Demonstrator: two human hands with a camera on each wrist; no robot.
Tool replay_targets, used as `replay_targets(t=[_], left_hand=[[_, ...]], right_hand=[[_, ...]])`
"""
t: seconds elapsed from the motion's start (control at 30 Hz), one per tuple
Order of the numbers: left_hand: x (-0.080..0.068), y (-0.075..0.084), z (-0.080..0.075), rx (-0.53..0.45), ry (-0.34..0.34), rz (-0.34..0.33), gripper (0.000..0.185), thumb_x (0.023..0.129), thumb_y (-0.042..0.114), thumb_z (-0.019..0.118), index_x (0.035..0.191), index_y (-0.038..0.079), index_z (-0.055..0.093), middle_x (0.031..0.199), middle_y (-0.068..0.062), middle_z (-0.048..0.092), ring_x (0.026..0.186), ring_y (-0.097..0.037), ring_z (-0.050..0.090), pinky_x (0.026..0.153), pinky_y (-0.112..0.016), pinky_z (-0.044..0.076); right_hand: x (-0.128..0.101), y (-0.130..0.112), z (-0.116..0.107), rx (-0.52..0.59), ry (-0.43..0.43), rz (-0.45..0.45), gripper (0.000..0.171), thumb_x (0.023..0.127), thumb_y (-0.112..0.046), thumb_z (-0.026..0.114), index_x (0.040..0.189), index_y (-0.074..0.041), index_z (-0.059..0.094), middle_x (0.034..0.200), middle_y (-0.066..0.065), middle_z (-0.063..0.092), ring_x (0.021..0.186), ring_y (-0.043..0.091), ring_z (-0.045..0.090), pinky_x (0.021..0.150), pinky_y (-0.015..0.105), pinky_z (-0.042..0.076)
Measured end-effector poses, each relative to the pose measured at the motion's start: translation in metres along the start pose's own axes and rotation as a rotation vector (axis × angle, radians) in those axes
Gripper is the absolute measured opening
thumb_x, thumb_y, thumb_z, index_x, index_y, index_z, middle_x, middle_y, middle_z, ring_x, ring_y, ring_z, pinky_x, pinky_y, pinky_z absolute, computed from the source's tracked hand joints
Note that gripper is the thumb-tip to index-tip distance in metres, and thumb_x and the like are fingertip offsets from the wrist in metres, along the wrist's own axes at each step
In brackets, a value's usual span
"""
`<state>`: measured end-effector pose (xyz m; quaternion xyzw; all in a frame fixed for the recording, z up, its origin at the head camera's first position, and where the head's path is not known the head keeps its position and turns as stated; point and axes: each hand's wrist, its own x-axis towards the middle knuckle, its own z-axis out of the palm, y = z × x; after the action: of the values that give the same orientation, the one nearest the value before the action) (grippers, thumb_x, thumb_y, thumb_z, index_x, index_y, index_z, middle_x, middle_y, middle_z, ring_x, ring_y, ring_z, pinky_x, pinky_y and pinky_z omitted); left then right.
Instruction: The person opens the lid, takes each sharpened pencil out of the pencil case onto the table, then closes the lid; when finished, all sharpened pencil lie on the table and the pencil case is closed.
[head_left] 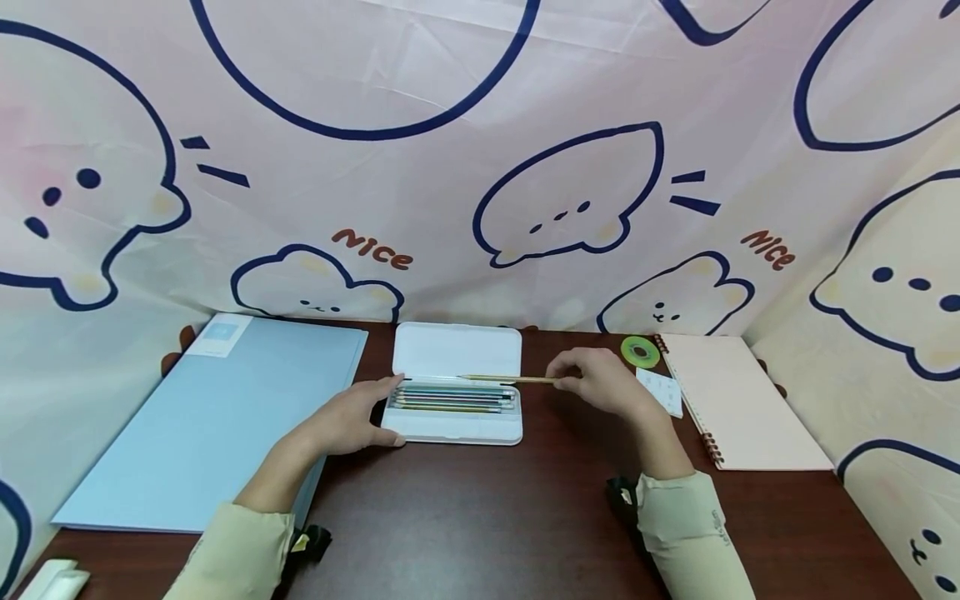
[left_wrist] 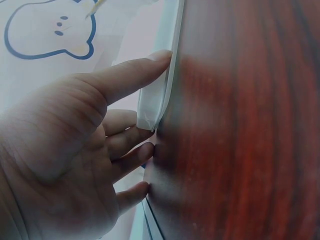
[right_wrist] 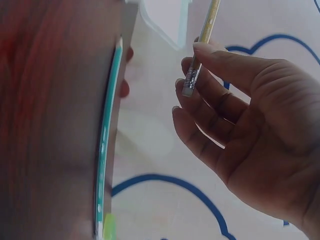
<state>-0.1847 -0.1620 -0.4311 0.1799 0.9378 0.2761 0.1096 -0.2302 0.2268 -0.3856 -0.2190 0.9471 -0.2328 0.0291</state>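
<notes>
Two hands work at a white pencil case (head_left: 456, 429) that lies open on the dark wooden table (head_left: 480, 517). Its lid (head_left: 457, 350) is flipped back, away from the person, and lies flat. In the tray sits a row of pencils (head_left: 453, 400), lying side by side, each one running left to right.

The left hand (head_left: 352, 421) rests on the left end of the pencil case. Its fingers are straight and loose, with the thumb (left_wrist: 130, 75) against the white edge and the other fingertips touching the side. It grips nothing.

The right hand (head_left: 603, 385) holds one yellow pencil (head_left: 510, 379). It pinches the pencil near its back end, between the thumb and the first fingers. In the right wrist view the silver band and eraser (right_wrist: 190, 82) stick out just past the fingers. The pencil lies almost flat and runs left to right, with its tip pointing to the person's left. It hangs just over the case, about where the lid meets the tray, above the other pencils.

A big blue folder (head_left: 217, 417) lies to the left of the case. To the right lie a pink spiral notebook (head_left: 742, 400), a green roll of tape (head_left: 640, 351) and a small white card (head_left: 662, 390).
</notes>
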Motion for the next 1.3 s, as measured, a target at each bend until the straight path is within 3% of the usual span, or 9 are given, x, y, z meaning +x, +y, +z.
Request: replay_targets(t=[0.37, 0.67, 0.9, 1.3], left_hand=[[0.0, 0.0, 0.0, -0.003, 0.002, -0.009, 0.096, 0.081, 0.037, 0.085, 0.157, 0.003, 0.035, 0.158, -0.022, 0.042, 0.145, -0.044, 0.039, 0.113, -0.063, 0.036], [-0.001, 0.001, -0.001, 0.002, 0.007, -0.006, 0.097, 0.081, 0.037, 0.085, 0.157, 0.002, 0.035, 0.156, -0.023, 0.044, 0.144, -0.045, 0.04, 0.112, -0.064, 0.037], [0.0, 0.001, -0.001, 0.005, -0.001, -0.01, 0.097, 0.081, 0.037, 0.085, 0.157, 0.003, 0.035, 0.157, -0.022, 0.043, 0.145, -0.044, 0.039, 0.113, -0.064, 0.036], [0.001, -0.002, 0.0, 0.006, 0.006, 0.004, 0.096, 0.082, 0.038, 0.085, 0.156, 0.002, 0.036, 0.157, -0.021, 0.044, 0.144, -0.044, 0.04, 0.112, -0.063, 0.037]], right_hand=[[-0.008, 0.028, -0.02, -0.002, 0.049, 0.049, 0.009, 0.093, -0.013, 0.073, 0.099, -0.018, 0.077, 0.096, -0.001, 0.073, 0.08, 0.018, 0.056, 0.07, 0.032, 0.046], [-0.012, 0.047, -0.025, -0.029, 0.078, 0.084, 0.009, 0.092, -0.013, 0.074, 0.099, -0.016, 0.079, 0.096, 0.001, 0.073, 0.084, 0.02, 0.055, 0.073, 0.033, 0.045], [-0.017, 0.062, -0.027, 0.022, 0.056, 0.158, 0.01, 0.093, -0.01, 0.072, 0.1, -0.012, 0.079, 0.097, 0.005, 0.07, 0.087, 0.022, 0.054, 0.073, 0.032, 0.046], [-0.021, 0.077, -0.027, -0.023, -0.012, 0.247, 0.011, 0.095, -0.011, 0.07, 0.101, -0.012, 0.079, 0.097, 0.006, 0.074, 0.093, 0.025, 0.06, 0.078, 0.04, 0.052]])
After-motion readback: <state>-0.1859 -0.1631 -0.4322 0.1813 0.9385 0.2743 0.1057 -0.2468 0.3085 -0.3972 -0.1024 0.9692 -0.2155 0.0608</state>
